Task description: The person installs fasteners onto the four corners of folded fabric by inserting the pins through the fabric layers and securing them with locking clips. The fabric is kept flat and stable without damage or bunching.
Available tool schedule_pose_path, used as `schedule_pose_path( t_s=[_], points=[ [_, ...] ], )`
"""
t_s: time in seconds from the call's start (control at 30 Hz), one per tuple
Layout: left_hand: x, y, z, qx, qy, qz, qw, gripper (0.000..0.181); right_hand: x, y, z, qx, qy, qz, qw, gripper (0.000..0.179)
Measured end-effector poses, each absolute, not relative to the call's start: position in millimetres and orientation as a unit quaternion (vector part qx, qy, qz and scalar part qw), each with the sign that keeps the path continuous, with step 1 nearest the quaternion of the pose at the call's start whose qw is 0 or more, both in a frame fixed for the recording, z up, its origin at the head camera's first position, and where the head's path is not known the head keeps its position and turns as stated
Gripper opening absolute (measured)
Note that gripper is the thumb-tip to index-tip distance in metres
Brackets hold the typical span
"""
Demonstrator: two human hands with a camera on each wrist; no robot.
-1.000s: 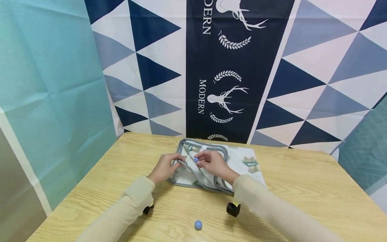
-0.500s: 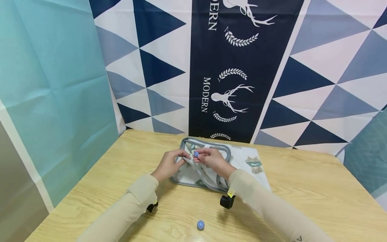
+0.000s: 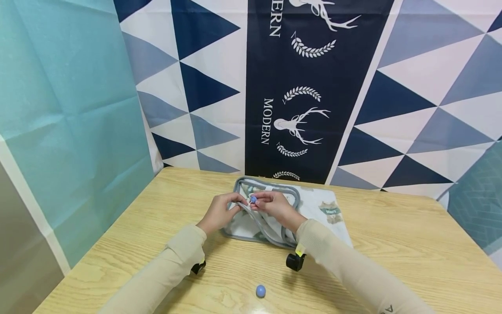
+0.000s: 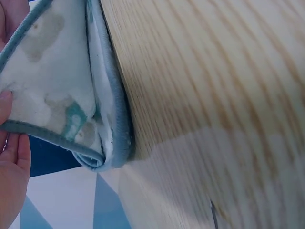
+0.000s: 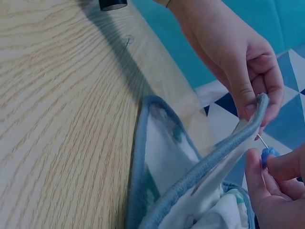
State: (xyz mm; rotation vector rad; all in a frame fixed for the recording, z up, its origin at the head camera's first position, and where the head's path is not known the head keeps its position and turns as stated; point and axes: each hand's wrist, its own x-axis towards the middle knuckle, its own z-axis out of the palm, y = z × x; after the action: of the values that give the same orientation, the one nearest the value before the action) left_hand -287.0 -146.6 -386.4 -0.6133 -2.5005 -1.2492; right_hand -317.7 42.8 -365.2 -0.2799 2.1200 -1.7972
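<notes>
A folded white blanket [image 3: 239, 226] with grey-blue binding and bear prints lies at the back of the table. My left hand [image 3: 218, 212] pinches its bound edge between thumb and fingers, lifting that layer. Close beside it, my right hand [image 3: 280, 209] pinches a blue-headed pin [image 5: 269, 153]. In the right wrist view, the pin's thin shaft points at the raised edge [image 5: 209, 167]; whether its tip enters the cloth cannot be made out. The left wrist view shows the left fingers [image 4: 14, 167] on the binding, with the blanket hanging in a fold.
A small blue ball-like piece [image 3: 260, 291] lies near the front of the wooden table [image 3: 376, 244]. Behind the table hangs a triangle-patterned cloth [image 3: 211, 96], with a teal cloth [image 3: 78, 109] on the left. A black wrist camera [image 3: 295, 262] hangs under the right sleeve.
Over the last second my right hand has brought the pin closer to the edge in my left hand and turned its shaft toward it. Both hands are almost still in the latest half second.
</notes>
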Motion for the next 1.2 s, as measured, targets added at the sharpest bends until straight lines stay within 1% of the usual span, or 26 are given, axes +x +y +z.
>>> schedule_pose_path(
  t_s=[0.23, 0.33, 0.73, 0.8, 1.0, 1.07, 1.13, 1.2],
  points=[
    [-287, -146, -386, -0.21, -0.864, -0.437, 0.135, 0.013, -317, 41, -367, -0.112, 0.771, -0.609, 0.149, 0.032],
    [-287, -145, -385, -0.205, -0.865, -0.438, 0.133, 0.013, -318, 41, -367, -0.109, 0.779, -0.599, 0.147, 0.031],
    [-285, -144, -385, -0.175, -0.861, -0.458, 0.136, 0.01, -314, 41, -369, -0.137, 0.809, -0.56, 0.116, 0.027],
    [-285, -144, -384, -0.173, -0.862, -0.458, 0.134, 0.01, -313, 42, -368, -0.147, 0.828, -0.532, 0.095, 0.027],
    [-284, -145, -384, -0.166, -0.865, -0.456, 0.126, 0.01, -302, 43, -362, -0.207, 0.886, -0.414, -0.033, 0.023],
    [-284, -144, -384, -0.169, -0.866, -0.453, 0.128, 0.01, -298, 43, -361, -0.229, 0.884, -0.404, -0.051, 0.025],
    [-283, -144, -384, -0.17, -0.866, -0.453, 0.129, 0.011, -293, 41, -361, -0.253, 0.879, -0.401, -0.055, 0.028],
    [-283, -143, -383, -0.168, -0.866, -0.454, 0.128, 0.012, -290, 40, -362, -0.269, 0.875, -0.398, -0.061, 0.026]
  ],
)
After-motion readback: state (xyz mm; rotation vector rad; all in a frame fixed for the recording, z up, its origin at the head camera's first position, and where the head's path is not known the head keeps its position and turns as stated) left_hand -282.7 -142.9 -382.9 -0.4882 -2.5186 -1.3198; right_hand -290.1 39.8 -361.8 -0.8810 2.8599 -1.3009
